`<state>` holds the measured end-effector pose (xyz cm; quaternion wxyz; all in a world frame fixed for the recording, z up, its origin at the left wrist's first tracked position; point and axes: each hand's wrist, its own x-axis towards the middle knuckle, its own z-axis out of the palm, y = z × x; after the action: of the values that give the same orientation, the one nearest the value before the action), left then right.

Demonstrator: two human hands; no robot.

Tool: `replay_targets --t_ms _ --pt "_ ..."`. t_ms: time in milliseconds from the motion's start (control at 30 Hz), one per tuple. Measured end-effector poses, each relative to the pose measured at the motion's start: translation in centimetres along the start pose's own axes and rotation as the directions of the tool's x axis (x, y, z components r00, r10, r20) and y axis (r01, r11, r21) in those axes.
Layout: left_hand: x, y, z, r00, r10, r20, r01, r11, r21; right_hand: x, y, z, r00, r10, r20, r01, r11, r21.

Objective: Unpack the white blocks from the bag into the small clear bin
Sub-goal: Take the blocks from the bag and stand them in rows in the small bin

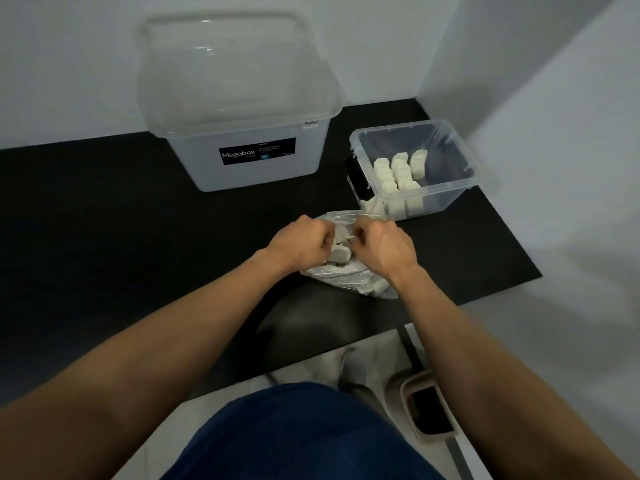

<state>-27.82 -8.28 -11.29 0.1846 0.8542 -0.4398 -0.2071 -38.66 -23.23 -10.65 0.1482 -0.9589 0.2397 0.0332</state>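
A clear plastic bag (349, 277) lies on the black table mat in front of me, with white blocks (341, 249) showing through its open mouth. My left hand (299, 244) and my right hand (381, 249) are side by side at the bag's mouth, fingers curled on the plastic film at either side of the opening. The small clear bin (460, 187) stands to the upper right and holds several white blocks (398, 171) in rows near its left side. Both hands are well apart from the bin.
A large clear box (242, 133) labelled Megabox stands at the back centre with its lid propped up behind it. White walls close the back and right. The mat's front edge runs near my lap. A beige waste bin (427, 408) sits on the floor at lower right.
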Motion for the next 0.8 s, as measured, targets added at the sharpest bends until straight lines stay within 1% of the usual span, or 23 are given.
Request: replay_targets --t_ms 67,167,233,267,300,367,433,467,500,533,600,633,667,700,733,800 --pt "0.1 -0.5 -0.4 0.999 -0.016 -0.027 0.014 0.997 -0.069 -0.1 -0.1 -0.1 1.0 -0.004 0.029 0.003 1.0 0.019" --pt "-0.1 -0.9 -1.3 0.999 -0.05 0.014 0.051 0.99 -0.133 -0.2 -0.1 -0.5 0.996 -0.028 0.085 0.028 1.0 -0.004" --pt "-0.4 -1.1 -1.7 0.997 -0.081 -0.009 0.077 0.974 -0.215 -0.5 0.0 -0.8 0.996 -0.039 0.081 0.039 0.999 0.003" --pt "-0.6 -1.2 -1.8 0.994 -0.108 -0.034 0.093 0.953 -0.288 -0.6 0.2 -0.8 0.997 -0.042 0.064 0.04 0.999 0.03" --pt "-0.9 -1.3 -1.9 0.988 -0.14 -0.064 0.107 0.922 -0.372 -0.8 0.4 -0.9 0.998 -0.039 0.043 0.036 0.997 0.074" --pt "-1.3 -1.3 -1.8 0.972 -0.205 -0.113 0.118 0.846 -0.52 -1.1 0.9 -1.0 1.0 -0.016 -0.009 0.017 0.976 0.219" --pt "-1.4 -0.9 -1.9 0.961 -0.24 -0.135 0.113 0.791 -0.601 -1.4 1.3 -1.4 0.998 0.033 -0.046 -0.013 0.926 0.376" --pt "-1.4 -0.7 -2.1 0.958 -0.255 -0.131 0.112 0.753 -0.648 -1.5 1.5 -1.8 0.997 0.049 -0.064 -0.017 0.899 0.437" --pt "-1.3 -0.4 -2.3 0.955 -0.274 -0.117 0.109 0.687 -0.718 -1.7 1.6 -2.1 0.995 0.057 -0.088 -0.007 0.875 0.483" --pt "-1.3 -0.1 -2.5 0.952 -0.289 -0.1 0.094 0.589 -0.803 -1.8 1.7 -2.4 0.992 0.062 -0.114 0.007 0.854 0.521" --pt "-1.1 0.5 -2.7 0.954 -0.292 -0.075 0.03 0.34 -0.94 -2.0 1.8 -3.1 0.983 0.089 -0.158 0.025 0.797 0.604" --pt "-1.1 0.8 -2.6 0.955 -0.289 -0.068 0.0 0.229 -0.973 -2.0 1.9 -3.3 0.979 0.109 -0.17 0.027 0.763 0.645" --pt "-1.0 1.1 -2.5 0.957 -0.284 -0.065 -0.023 0.147 -0.989 -2.0 1.9 -3.5 0.977 0.125 -0.175 0.028 0.733 0.68" --pt "-0.9 1.4 -2.3 0.959 -0.275 -0.068 -0.042 0.1 -0.994 -2.0 2.0 -3.7 0.976 0.129 -0.177 0.035 0.706 0.707" --pt "-0.9 1.7 -2.1 0.961 -0.266 -0.077 -0.057 0.084 -0.995 -2.0 2.1 -3.9 0.976 0.124 -0.182 0.048 0.687 0.725" --pt "-0.6 2.2 -1.8 0.964 -0.248 -0.095 -0.073 0.096 -0.993 -1.9 2.4 -4.3 0.974 0.104 -0.202 0.084 0.662 0.745"
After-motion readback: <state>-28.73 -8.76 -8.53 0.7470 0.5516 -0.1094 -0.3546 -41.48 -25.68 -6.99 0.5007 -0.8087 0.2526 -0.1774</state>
